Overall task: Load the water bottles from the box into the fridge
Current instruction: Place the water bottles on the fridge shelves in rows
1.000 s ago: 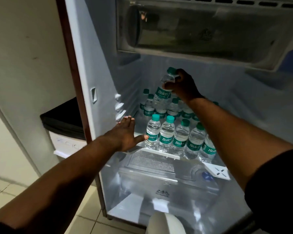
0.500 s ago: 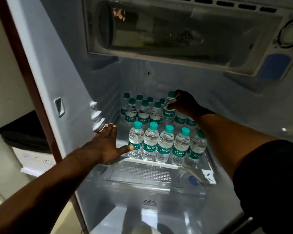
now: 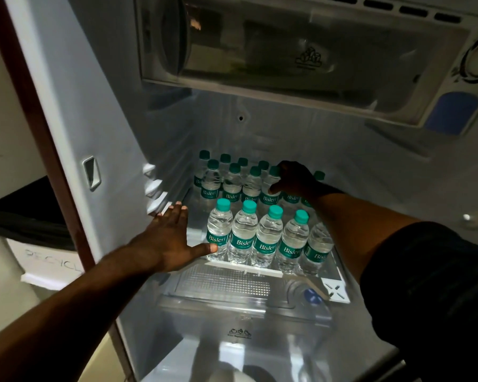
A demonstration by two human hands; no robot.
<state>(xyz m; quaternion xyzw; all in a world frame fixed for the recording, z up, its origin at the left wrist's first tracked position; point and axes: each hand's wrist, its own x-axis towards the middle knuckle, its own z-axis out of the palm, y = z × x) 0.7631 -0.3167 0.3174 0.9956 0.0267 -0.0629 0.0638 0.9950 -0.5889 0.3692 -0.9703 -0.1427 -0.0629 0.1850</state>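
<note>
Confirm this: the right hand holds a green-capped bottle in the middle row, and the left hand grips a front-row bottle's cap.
The left hand grips nothing: the head view shows it open and flat beside the front row, thumb tip touching the leftmost bottle. The right hand does hold a green-capped bottle in the middle row.

Bottles (image 3: 244, 230): clear glossy plastic. Caps (image 3: 250, 206): teal plastic, matt. Labels (image 3: 243, 242): shiny printed film. Fridge walls (image 3: 75, 111): smooth white moulded plastic, low sheen. Shelf trim (image 3: 246, 267): white plastic, smooth. Drawer cover (image 3: 224, 282) below it: clear plastic, moulded grid texture, reflective. Freezer flap (image 3: 287, 51): translucent plastic, glossy, picks up glare. Sleeve (image 3: 439, 285): dark matt cloth. Bin liner (image 3: 25, 216): black plastic film, crinkled, faint sheen.
</note>
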